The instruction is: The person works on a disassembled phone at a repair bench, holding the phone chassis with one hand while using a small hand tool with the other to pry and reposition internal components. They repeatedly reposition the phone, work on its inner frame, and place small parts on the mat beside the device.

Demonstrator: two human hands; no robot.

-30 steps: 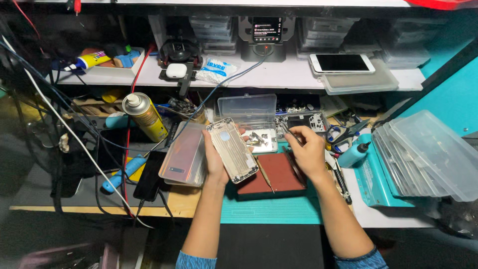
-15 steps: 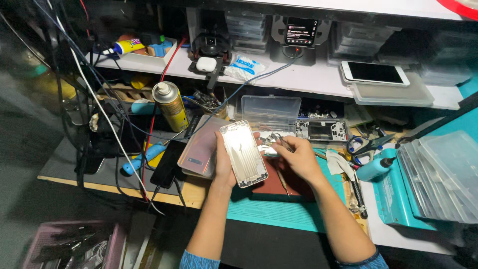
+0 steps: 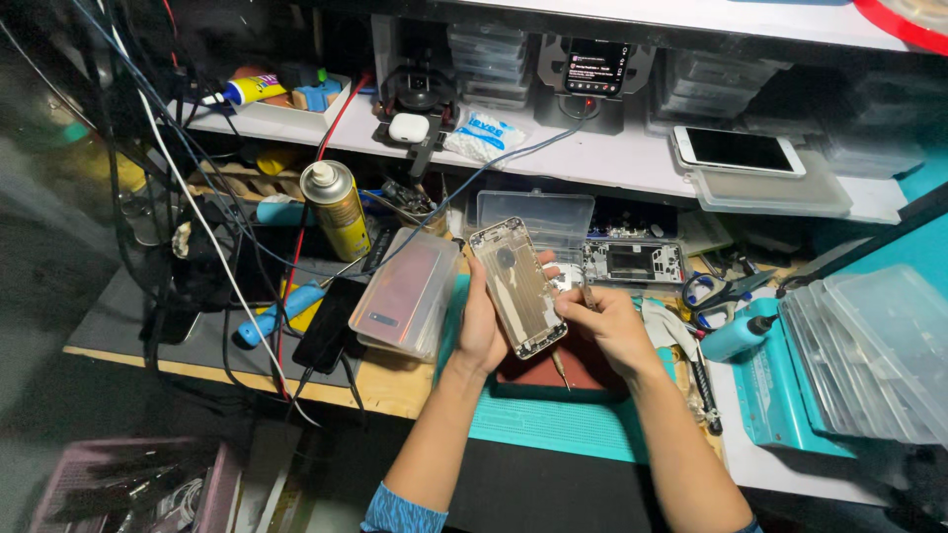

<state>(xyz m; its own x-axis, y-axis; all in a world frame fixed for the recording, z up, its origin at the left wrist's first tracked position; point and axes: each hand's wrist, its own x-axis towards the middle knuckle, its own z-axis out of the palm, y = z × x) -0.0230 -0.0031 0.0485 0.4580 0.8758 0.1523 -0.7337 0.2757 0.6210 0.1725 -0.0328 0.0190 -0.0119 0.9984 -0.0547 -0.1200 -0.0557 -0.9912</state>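
A left hand point(image 3: 481, 331) grips a stripped silver phone shell point(image 3: 517, 287), held tilted above the red mat point(image 3: 583, 367) at the workbench's front edge. The right hand point(image 3: 604, 321) closes on a thin tool point(image 3: 559, 367) (its tip is hidden) and touches the shell's right side. The shell looks emptied; reassembly seems still to come. One more bare frame point(image 3: 633, 263) lies behind, one spray can point(image 3: 335, 210) stands left, one white phone point(image 3: 736, 150) rests on the shelf.

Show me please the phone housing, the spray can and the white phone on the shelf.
Phone housing point(image 3: 517, 286): head view, middle of its inner side.
Spray can point(image 3: 336, 210): head view, yellow body.
White phone point(image 3: 735, 149): head view, dark screen.
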